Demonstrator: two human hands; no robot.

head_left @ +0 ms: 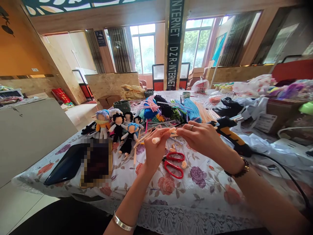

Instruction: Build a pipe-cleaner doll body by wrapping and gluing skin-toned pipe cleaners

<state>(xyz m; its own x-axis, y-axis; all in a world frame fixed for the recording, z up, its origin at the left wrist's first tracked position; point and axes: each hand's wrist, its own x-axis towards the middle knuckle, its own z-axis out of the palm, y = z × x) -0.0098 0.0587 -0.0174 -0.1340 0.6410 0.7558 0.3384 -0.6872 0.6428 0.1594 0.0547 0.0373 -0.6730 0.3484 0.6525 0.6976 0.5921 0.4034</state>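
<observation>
My left hand (154,151) is closed around a peach pipe cleaner (171,130), which looks wound into a coil. One pale end sticks out of my left fist on the near side. With bent fingers my right hand (201,137) pinches the far end of the same piece. Just below the hands lie red-handled scissors (174,164), their blades partly hidden behind my left wrist. Beside them is a small peach coil (184,164). Several small pipe-cleaner dolls (118,125) sit to the left of my left hand.
A bundle of coloured pipe cleaners (166,107) lies behind the hands. On the right rests a black and orange glue gun (230,135) with its cable. A dark tablet-like object (65,163) and a pixelated phone (97,163) lie at left on the floral tablecloth (195,195).
</observation>
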